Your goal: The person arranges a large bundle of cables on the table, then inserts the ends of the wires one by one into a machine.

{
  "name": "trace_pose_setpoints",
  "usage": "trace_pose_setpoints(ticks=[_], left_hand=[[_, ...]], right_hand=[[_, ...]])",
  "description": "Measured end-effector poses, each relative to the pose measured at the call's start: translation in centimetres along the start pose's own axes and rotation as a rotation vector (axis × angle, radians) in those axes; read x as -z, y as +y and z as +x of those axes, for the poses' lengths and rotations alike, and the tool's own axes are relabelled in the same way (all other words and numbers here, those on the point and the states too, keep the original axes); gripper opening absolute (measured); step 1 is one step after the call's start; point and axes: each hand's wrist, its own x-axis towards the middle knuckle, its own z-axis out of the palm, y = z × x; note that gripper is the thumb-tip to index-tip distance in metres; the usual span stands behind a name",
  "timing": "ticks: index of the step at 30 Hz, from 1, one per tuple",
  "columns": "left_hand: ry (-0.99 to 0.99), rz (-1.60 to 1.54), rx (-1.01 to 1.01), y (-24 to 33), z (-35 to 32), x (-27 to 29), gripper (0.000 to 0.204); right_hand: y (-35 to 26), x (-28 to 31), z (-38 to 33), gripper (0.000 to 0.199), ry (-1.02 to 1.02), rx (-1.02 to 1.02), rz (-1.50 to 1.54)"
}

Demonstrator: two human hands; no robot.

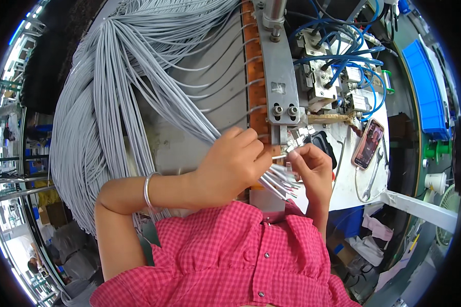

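Note:
My left hand is closed around a bundle of grey cables in front of my chest. Past its fingers the stripped cable ends fan out toward the right, showing thin coloured wires, partly blurred. My right hand pinches the end of one cable between thumb and forefinger, just right of the left hand. Small silvery metal connector parts lie right beyond the fingertips, next to a black tray. Whether the pinched end carries a connector cannot be made out.
An orange-brown slotted strip holding single cables runs beside a metal machine bar. Large grey cable bundles hang at left. Valve blocks with blue hoses, a phone, a wrench and a blue bin are right.

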Motion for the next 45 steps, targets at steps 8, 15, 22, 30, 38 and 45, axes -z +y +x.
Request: trace_pose_setpoints(ticks=[8,15,22,30,38,45], left_hand=[[-0.074,0.008,0.017,-0.1,-0.4,-0.5,0.018],[-0.085,0.038,-0.002,0.0,-0.3,-0.2,0.018],[-0.069,0.06,-0.018,-0.1,-0.5,-0.5,0.019],[-0.04,0.066,0.043,0.0,-0.3,-0.2,0.017],[-0.104,0.019,0.049,0.2,-0.4,0.6,0.017],[-0.069,-0.028,0.056,0.2,0.0,1.0,0.017]], right_hand=[[-0.1,0.7,0.5,0.012,-0.168,-0.23,0.086],[-0.6,0.1,0.0,0.012,-0.062,-0.178,0.114],[-0.2,0.7,0.6,0.009,-0.142,-0.183,0.025],[-1.0,-0.4,-0.6,0.01,-0.114,0.048,-0.013],[-1.1,-0.8,-0.9,0.011,0.078,0.008,0.076],[-1.0,0.4,-0.4,0.006,-0.236,-0.135,0.37]])
